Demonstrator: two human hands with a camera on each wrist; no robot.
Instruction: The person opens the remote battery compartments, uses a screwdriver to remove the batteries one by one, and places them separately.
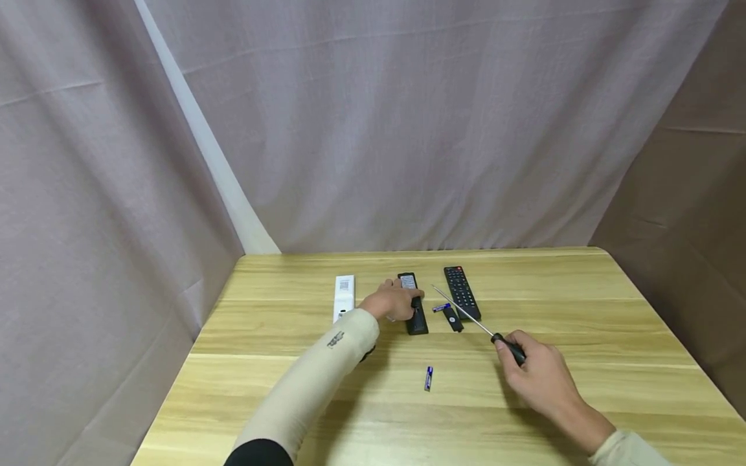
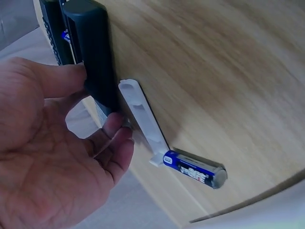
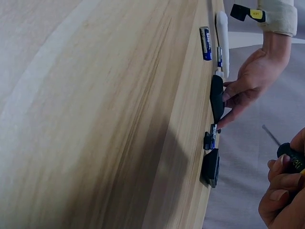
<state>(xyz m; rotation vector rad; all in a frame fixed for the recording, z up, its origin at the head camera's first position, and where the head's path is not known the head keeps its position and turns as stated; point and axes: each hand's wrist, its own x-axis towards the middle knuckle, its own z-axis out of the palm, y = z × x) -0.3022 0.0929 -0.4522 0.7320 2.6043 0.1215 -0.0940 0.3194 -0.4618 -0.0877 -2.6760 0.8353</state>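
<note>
My left hand (image 1: 392, 301) lies across the middle black remote control (image 1: 417, 324), which is back side up with a label at its far end. The left wrist view shows the thumb against one side of this remote and curled fingers at the other. In my right hand (image 1: 539, 375) I grip the dark handle of a screwdriver (image 1: 508, 348). Its thin shaft points up and left, above the table, toward the right black remote control (image 1: 462, 291), which lies buttons up. A small black battery cover (image 1: 452, 320) and a blue battery (image 1: 441, 307) lie between the two remotes.
A white remote control (image 1: 344, 292) lies back side up on the left, partly behind my sleeve. Another blue battery (image 1: 428, 378) lies nearer me. The left wrist view has a white battery cover (image 2: 141, 117) with a battery (image 2: 195, 169) at its end. Curtains surround the wooden table (image 1: 583, 310).
</note>
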